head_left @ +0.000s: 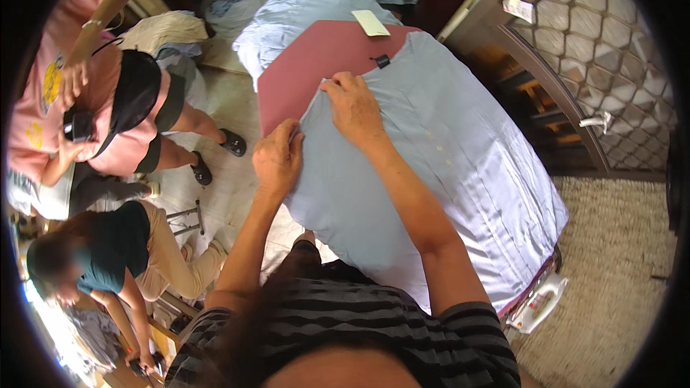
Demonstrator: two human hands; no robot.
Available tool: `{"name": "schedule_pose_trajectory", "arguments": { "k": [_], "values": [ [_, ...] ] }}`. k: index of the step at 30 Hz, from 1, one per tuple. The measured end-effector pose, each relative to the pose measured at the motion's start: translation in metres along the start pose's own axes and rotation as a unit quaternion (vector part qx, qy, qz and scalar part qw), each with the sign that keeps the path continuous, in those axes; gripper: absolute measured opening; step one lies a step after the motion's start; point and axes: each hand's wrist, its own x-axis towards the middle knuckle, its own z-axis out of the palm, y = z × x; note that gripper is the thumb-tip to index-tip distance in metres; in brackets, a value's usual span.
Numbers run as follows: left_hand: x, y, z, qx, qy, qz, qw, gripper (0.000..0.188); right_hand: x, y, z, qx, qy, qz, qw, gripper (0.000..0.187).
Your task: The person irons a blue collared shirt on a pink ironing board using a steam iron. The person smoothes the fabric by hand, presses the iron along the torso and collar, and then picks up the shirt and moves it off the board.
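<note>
A light blue shirt (431, 165) lies spread over a dark red padded table (291, 82), its right side hanging in folds past the table's edge. At the shirt's left edge my left hand (278, 156) pinches the cloth between thumb and fingers. Farther up that same edge, my right hand (353, 109) has its fingers bent and closed on the fabric, near the red padding. A small black label (381, 62) shows on the shirt just beyond my right hand. Small pale spots like buttons run down the middle of the cloth.
A pale card (370, 23) lies at the table's far end, beside heaped light blue cloth (309, 18). Something white and iron-shaped (539, 305) sits at the near right corner. Two people (122, 100) are on the left. A patterned metal door (604, 65) stands right.
</note>
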Motion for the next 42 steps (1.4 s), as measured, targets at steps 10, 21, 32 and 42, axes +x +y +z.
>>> {"name": "schedule_pose_trajectory", "arguments": {
  "k": [10,21,32,42],
  "values": [
    [0.026,0.051,0.029,0.105,-0.140,0.204,0.963,0.059,-0.086,-0.013,-0.111,0.083,0.048,0.122,0.988,0.032],
    [-0.013,0.133,0.063,0.082,-0.182,0.256,0.946,0.069,-0.475,0.007,-0.436,-0.564,0.093,0.564,0.596,0.072],
    [-0.069,0.162,0.060,0.088,-0.234,0.235,0.939,0.078,-0.520,0.053,-0.510,-0.135,0.168,0.667,0.713,0.045],
    [-0.015,0.088,0.037,0.099,-0.153,0.188,0.965,0.067,-0.389,-0.065,-0.471,-0.184,0.088,0.576,0.791,0.036]
  ]
}}
